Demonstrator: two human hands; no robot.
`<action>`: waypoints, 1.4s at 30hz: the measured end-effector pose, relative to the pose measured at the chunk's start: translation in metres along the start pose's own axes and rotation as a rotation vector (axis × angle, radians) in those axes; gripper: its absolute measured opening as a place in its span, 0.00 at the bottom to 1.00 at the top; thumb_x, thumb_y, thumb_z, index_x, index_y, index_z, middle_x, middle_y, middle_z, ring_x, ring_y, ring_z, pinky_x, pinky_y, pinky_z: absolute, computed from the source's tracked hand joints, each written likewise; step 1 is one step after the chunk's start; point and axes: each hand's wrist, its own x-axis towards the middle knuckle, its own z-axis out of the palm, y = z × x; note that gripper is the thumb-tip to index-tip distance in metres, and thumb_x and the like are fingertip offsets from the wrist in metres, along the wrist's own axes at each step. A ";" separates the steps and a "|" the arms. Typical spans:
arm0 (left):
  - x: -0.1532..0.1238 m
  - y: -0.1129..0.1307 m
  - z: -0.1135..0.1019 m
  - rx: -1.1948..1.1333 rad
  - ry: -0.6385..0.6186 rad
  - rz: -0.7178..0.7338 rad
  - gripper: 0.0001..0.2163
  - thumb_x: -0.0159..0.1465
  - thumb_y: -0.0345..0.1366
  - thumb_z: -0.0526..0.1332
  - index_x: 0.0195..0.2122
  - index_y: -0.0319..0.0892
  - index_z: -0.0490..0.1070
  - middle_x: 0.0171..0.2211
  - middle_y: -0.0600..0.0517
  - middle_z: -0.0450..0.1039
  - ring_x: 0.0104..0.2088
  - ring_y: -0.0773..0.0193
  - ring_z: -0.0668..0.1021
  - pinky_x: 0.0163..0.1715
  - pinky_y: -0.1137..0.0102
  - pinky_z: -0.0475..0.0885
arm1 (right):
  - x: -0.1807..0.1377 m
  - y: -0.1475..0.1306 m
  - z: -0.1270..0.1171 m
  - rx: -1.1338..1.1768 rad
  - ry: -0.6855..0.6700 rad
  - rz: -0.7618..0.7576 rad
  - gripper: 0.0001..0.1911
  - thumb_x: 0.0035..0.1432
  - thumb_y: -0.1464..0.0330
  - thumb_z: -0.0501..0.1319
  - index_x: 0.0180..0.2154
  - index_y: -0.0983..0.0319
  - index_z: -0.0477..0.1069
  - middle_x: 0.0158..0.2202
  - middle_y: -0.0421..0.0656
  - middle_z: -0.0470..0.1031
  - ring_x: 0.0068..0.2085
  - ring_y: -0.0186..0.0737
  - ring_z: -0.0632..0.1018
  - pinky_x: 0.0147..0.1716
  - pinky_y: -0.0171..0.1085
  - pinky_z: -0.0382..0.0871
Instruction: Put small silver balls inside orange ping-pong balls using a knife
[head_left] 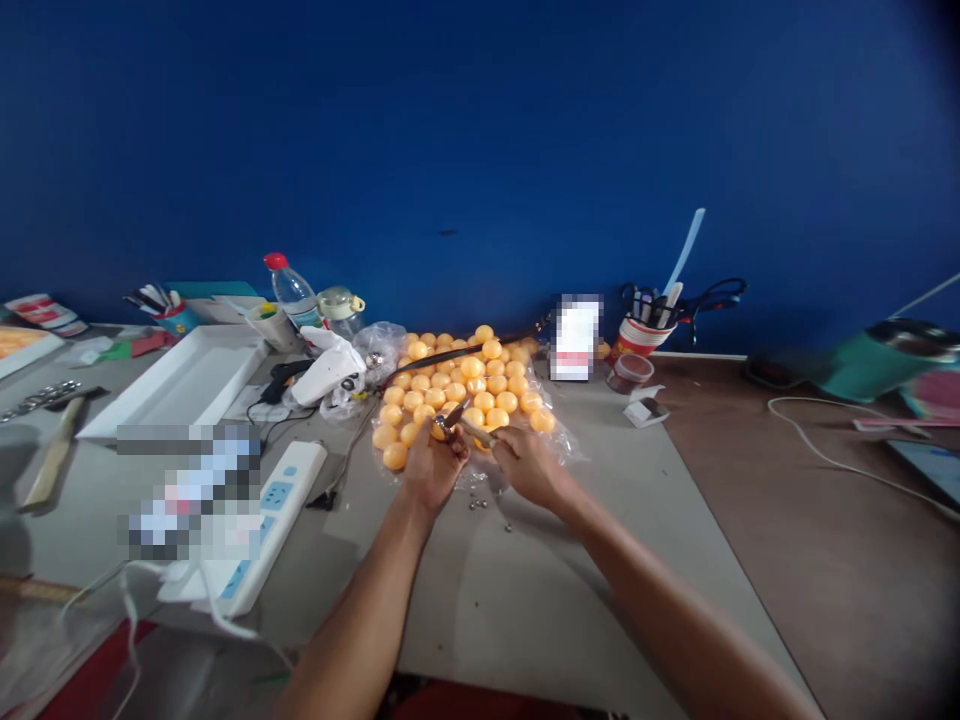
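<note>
My left hand (431,465) is closed around an orange ping-pong ball (439,430) just in front of a big heap of orange balls (465,385) lying on clear plastic. My right hand (529,462) grips a small knife (469,425) by its wooden handle, its dark blade pointing left against the held ball. A few small metal beads (480,503) lie on the grey mat (525,590) right below both hands.
A white power strip (259,525) and cables lie at the left, with a white tray (180,380), a hammer (52,460), a water bottle (294,292) and a glue gun (326,372) behind. A cup of scissors (645,325) stands at the back right. A white cable (840,450) crosses the brown table.
</note>
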 end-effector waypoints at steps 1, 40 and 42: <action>0.000 0.000 -0.001 0.001 -0.025 0.002 0.13 0.68 0.39 0.52 0.32 0.38 0.70 0.25 0.50 0.71 0.21 0.69 0.69 0.25 0.73 0.68 | 0.000 0.000 -0.003 0.016 0.012 0.005 0.14 0.57 0.73 0.49 0.20 0.59 0.53 0.21 0.38 0.62 0.26 0.33 0.66 0.26 0.34 0.53; 0.003 -0.002 -0.004 -0.057 0.003 0.017 0.17 0.68 0.44 0.55 0.28 0.37 0.70 0.25 0.49 0.72 0.20 0.71 0.68 0.23 0.73 0.68 | -0.001 -0.001 0.000 0.016 0.021 -0.057 0.13 0.57 0.72 0.49 0.21 0.59 0.55 0.22 0.39 0.65 0.27 0.34 0.68 0.27 0.33 0.56; 0.004 -0.002 -0.005 -0.067 0.026 0.017 0.17 0.68 0.44 0.54 0.30 0.36 0.71 0.24 0.50 0.72 0.19 0.72 0.68 0.23 0.74 0.68 | -0.001 -0.001 0.001 -0.003 -0.005 -0.041 0.13 0.57 0.73 0.49 0.20 0.59 0.54 0.22 0.39 0.64 0.27 0.34 0.68 0.27 0.33 0.55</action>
